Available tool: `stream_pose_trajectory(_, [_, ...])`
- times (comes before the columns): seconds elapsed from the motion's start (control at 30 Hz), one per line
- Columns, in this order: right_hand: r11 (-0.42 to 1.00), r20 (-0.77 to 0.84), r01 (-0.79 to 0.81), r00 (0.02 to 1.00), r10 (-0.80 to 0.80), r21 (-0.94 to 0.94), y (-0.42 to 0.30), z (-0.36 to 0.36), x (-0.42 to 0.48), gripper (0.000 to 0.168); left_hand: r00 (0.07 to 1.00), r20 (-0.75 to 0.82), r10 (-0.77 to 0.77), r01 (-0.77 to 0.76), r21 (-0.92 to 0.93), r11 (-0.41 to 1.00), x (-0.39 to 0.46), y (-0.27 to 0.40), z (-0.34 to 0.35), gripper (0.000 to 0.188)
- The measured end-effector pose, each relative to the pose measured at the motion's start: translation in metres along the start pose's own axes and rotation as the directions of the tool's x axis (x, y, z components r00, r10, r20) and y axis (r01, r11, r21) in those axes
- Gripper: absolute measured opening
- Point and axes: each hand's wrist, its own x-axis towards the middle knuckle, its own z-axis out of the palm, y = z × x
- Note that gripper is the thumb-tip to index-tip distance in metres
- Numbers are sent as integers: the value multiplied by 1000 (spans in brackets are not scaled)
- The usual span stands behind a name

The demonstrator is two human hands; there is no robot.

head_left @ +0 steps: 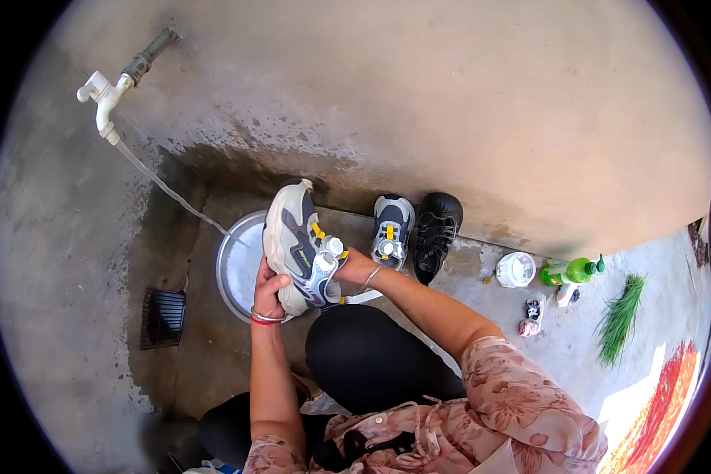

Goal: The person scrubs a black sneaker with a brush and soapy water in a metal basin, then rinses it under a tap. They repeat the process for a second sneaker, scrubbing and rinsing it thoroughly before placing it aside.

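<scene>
A grey and navy sneaker [299, 249] with yellow lace loops is held above the right side of a round metal basin [241, 266]. My left hand [269, 288] grips its pale sole near the heel. At the shoe's ankle opening is my right hand [354, 266], partly hidden behind the shoe; its fingers cannot be made out. A white-handled brush [360, 297] lies low beside the shoe, close to my knee. Water runs from a white plastic tap [108, 103] into the basin. The matching sneaker [391, 228] rests by the wall, next to a black shoe [435, 237].
A metal floor drain grate [163, 318] lies left of the basin. Along the right stand a clear plastic tub [515, 269] and a green pump bottle [569, 272], with a small printed packet [531, 318] and a bunch of long green stalks [621, 320] nearby.
</scene>
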Motion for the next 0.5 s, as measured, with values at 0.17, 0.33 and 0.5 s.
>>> stream_pose_trajectory(0.17, [968, -256, 200, 938, -235, -154, 19, 1, -27, 24, 995, 15, -99, 99, 19, 995, 3, -13, 4, 75])
stream_pose_trajectory(0.33, [968, -632, 232, 738, -238, -94, 71, -30, -116, 22, 992, -32, -119, 123, 282, 952, 9, -18, 7, 64])
stream_pose_trajectory(0.5, [950, -900, -221, 421, -111, -221, 137, -76, -232, 21, 966, -182, -184, 198, 66, 978, 1, -27, -28, 54])
